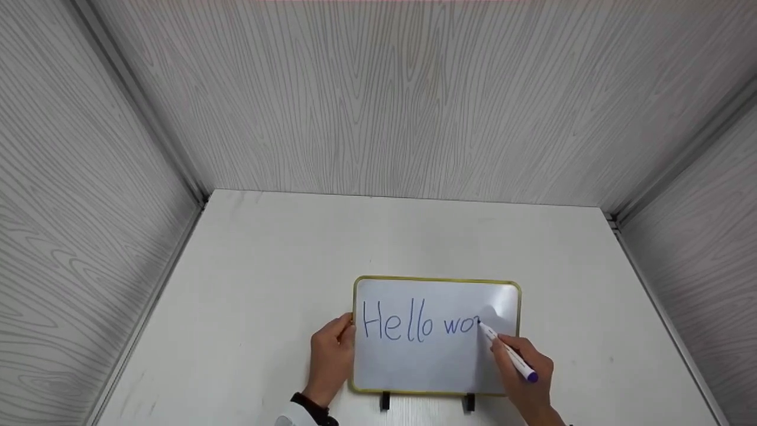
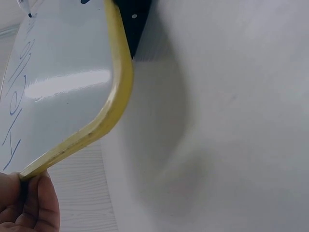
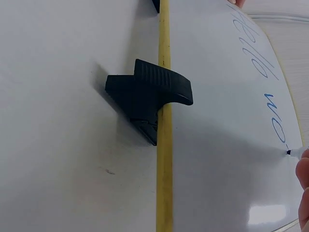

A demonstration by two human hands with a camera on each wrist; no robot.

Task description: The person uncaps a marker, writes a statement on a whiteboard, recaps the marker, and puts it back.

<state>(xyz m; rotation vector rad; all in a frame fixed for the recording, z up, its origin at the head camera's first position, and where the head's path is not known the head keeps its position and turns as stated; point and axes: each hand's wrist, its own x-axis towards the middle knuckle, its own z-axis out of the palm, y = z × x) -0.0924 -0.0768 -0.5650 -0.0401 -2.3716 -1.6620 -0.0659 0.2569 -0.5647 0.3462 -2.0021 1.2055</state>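
Note:
A small whiteboard point(image 1: 426, 367) with a yellow frame stands on the table, bearing "Hello wo" and the start of another letter in blue. My left hand point(image 1: 332, 354) pinches its left edge between thumb and fingers; the left wrist view shows this hand point(image 2: 30, 200) at the frame. In my right hand point(image 1: 523, 373) is a white marker point(image 1: 510, 351) with a purple-blue end, its dark tip right at the last letter. The right wrist view has the marker tip point(image 3: 289, 152) at the lettering, with only some fingers point(image 3: 304, 183) showing at the edge.
Black stand feet point(image 1: 385, 400) hold the board's lower edge; one black clip point(image 3: 149, 89) shows large in the right wrist view. The white table point(image 1: 266, 266) is bounded by wood-grain panels point(image 1: 378, 100) at the back and both sides.

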